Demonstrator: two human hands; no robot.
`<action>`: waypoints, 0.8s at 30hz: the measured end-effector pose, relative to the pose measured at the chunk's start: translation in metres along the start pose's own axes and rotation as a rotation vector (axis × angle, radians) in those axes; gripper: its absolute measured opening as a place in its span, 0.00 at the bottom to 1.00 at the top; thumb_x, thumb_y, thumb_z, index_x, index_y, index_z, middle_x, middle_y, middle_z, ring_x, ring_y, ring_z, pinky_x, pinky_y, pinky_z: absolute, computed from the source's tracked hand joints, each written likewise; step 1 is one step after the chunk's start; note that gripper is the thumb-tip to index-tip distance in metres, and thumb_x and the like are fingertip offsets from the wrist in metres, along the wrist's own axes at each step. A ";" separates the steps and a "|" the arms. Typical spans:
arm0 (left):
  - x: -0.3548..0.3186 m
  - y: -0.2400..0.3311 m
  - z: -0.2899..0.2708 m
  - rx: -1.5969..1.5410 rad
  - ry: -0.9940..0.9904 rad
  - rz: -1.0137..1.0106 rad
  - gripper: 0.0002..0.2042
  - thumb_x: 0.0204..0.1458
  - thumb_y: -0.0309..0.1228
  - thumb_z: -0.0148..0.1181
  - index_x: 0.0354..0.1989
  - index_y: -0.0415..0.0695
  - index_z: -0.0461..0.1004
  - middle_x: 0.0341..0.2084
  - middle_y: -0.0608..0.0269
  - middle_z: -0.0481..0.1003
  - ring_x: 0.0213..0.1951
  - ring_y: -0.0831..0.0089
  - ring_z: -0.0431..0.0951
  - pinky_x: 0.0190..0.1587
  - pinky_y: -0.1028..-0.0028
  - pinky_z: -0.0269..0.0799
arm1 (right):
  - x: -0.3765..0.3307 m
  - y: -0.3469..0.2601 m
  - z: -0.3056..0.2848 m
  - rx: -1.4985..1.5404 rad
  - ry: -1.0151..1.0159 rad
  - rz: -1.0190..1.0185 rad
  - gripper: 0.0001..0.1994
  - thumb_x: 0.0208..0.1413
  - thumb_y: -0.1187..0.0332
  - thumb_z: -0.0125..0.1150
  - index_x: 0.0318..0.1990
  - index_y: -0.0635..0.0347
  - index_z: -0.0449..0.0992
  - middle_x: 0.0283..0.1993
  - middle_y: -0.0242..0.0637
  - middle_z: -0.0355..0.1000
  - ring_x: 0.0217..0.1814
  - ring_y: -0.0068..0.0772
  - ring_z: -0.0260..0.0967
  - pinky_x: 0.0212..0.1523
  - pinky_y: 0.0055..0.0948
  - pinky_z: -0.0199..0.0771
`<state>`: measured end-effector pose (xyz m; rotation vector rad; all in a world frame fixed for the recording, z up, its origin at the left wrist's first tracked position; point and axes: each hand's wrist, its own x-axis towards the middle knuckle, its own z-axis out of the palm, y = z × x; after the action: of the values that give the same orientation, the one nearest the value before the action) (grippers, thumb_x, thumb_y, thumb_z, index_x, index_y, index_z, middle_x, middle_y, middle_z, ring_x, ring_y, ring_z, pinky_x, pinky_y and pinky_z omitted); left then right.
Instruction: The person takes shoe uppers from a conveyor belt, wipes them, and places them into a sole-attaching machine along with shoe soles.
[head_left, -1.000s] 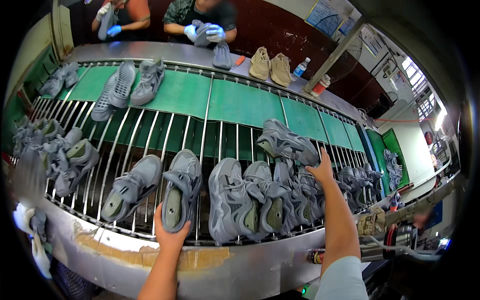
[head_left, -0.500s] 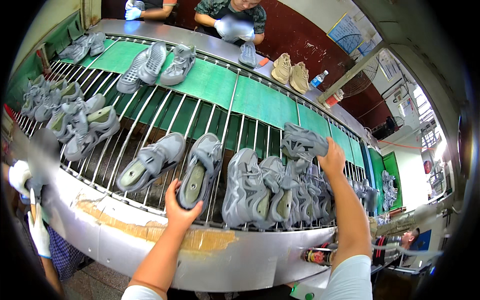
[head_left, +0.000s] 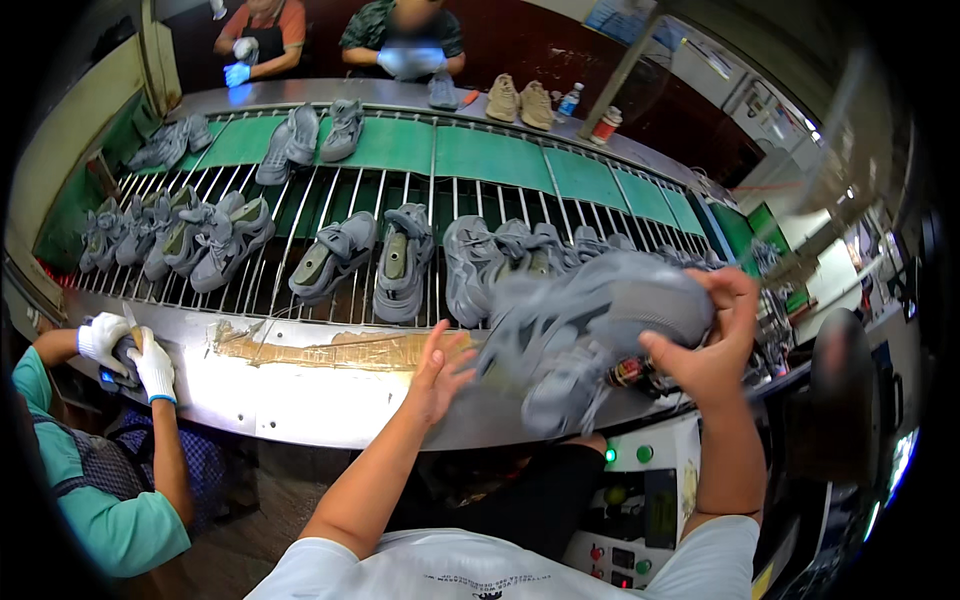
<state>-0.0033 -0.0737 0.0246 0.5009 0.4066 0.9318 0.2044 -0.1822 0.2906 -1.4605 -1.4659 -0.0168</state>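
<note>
My right hand [head_left: 712,345] grips a grey sneaker [head_left: 620,300] by one end, in front of my body and over the metal ledge. The shoe is smeared by motion, and what looks like a second grey shoe [head_left: 565,395] hangs just below it. Close to its left side, my left hand [head_left: 440,375] is open, fingers spread, holding nothing. Beyond my hands, a grey shoe with a pale insole [head_left: 402,265] stands on the metal rods, another grey shoe [head_left: 335,258] to its left. A row of grey sneakers [head_left: 470,260] continues to the right, partly hidden by the held shoe.
The rod conveyor [head_left: 285,235] carries green mats [head_left: 490,160] and several more grey shoes [head_left: 230,240] at left. A gloved co-worker [head_left: 110,500] works at near left; two people [head_left: 268,45] sit across. Beige shoes [head_left: 520,102] and a bottle [head_left: 570,100] stand on the far ledge. A control box [head_left: 640,500] is below.
My right hand has brought the grey sneaker from above the row down toward me. My left hand has let go of the shoe with the pale insole and moved right. The view has shifted.
</note>
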 end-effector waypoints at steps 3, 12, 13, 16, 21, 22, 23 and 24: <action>-0.039 -0.006 0.038 -0.112 -0.258 -0.353 0.35 0.52 0.49 0.54 0.62 0.38 0.55 0.57 0.50 0.63 0.56 0.58 0.67 0.59 0.61 0.62 | -0.054 -0.037 -0.013 -0.030 -0.106 -0.108 0.29 0.30 0.68 0.76 0.42 0.59 0.66 0.44 0.43 0.70 0.41 0.34 0.70 0.41 0.32 0.73; -0.158 -0.075 0.068 0.011 -0.330 -0.874 0.29 0.58 0.52 0.41 0.60 0.41 0.60 0.51 0.47 0.70 0.49 0.53 0.73 0.53 0.58 0.70 | -0.217 -0.044 -0.051 0.100 0.116 -0.111 0.47 0.29 0.65 0.80 0.61 0.60 0.59 0.63 0.48 0.59 0.58 0.43 0.64 0.52 0.36 0.68; -0.162 -0.085 0.078 0.071 -0.391 -0.902 0.29 0.58 0.51 0.41 0.60 0.41 0.60 0.50 0.48 0.70 0.49 0.54 0.74 0.52 0.59 0.70 | -0.242 -0.039 -0.049 0.668 0.191 0.159 0.53 0.28 0.65 0.81 0.65 0.61 0.53 0.69 0.44 0.47 0.65 0.39 0.55 0.59 0.38 0.60; -0.176 -0.113 0.107 0.224 -0.574 -0.993 0.27 0.59 0.49 0.43 0.59 0.41 0.61 0.49 0.49 0.71 0.47 0.55 0.75 0.49 0.60 0.72 | -0.328 0.002 -0.049 0.434 0.042 0.334 0.52 0.28 0.65 0.80 0.64 0.64 0.53 0.65 0.40 0.54 0.65 0.34 0.54 0.63 0.35 0.53; -0.197 -0.144 0.135 0.445 -0.845 -1.131 0.24 0.59 0.45 0.45 0.57 0.41 0.63 0.47 0.50 0.72 0.44 0.57 0.76 0.45 0.62 0.74 | -0.352 0.001 -0.079 1.106 0.275 0.258 0.41 0.36 0.68 0.69 0.63 0.62 0.56 0.57 0.42 0.65 0.57 0.37 0.64 0.58 0.37 0.63; -0.203 -0.152 0.140 0.480 -0.905 -1.166 0.23 0.59 0.44 0.45 0.57 0.41 0.63 0.46 0.50 0.73 0.44 0.57 0.77 0.44 0.62 0.75 | -0.356 -0.001 -0.090 1.154 0.321 0.271 0.41 0.37 0.68 0.68 0.63 0.62 0.57 0.57 0.42 0.65 0.57 0.37 0.64 0.58 0.37 0.63; -0.206 -0.159 0.143 0.510 -0.958 -1.193 0.23 0.59 0.44 0.46 0.57 0.41 0.63 0.46 0.51 0.73 0.43 0.57 0.77 0.43 0.62 0.75 | -0.359 -0.002 -0.097 1.207 0.366 0.305 0.40 0.37 0.67 0.67 0.63 0.62 0.57 0.57 0.42 0.65 0.57 0.38 0.64 0.58 0.37 0.63; -0.207 -0.161 0.143 0.540 -0.989 -1.213 0.22 0.59 0.43 0.46 0.56 0.41 0.63 0.45 0.51 0.73 0.43 0.58 0.77 0.43 0.63 0.76 | -0.360 -0.001 -0.104 1.274 0.409 0.329 0.40 0.37 0.67 0.66 0.62 0.61 0.57 0.56 0.42 0.65 0.57 0.38 0.64 0.57 0.38 0.64</action>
<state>0.0674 -0.3600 0.0728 0.9597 -0.0139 -0.6508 0.1746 -0.5113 0.1145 -0.5427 -0.5976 0.6612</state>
